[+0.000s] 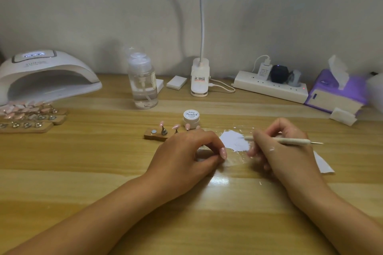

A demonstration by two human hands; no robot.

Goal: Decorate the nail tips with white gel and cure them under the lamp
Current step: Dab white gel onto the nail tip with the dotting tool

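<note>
A: Forearms lowest in frame, both lying on the counter. Left hand mid-frame, right hand just right of it.

B: And the fingers?

A: Right fingers clenched round the tool, held low and nearly flat, left end over the white gel smeared on the counter between the hands. Left fingers curled in, thumb meeting forefinger, with a pink nail at the pinch. Loose tip or own nail: cannot tell.

B: Other tips?

A: Tips standing on the holder just above the left hand, beside the pot. More on racks at the left edge, in front of the lamp, upper left.

B: Step in hand?

A: Probably loading the tool. Take little gel, only on the very end. Wipe excess off on the smear's edge. Brace both wrists on the counter. Hold the tip steady and turn it, not the tool. Lay thin strokes, then straight under the lamp before any sagging.
</note>
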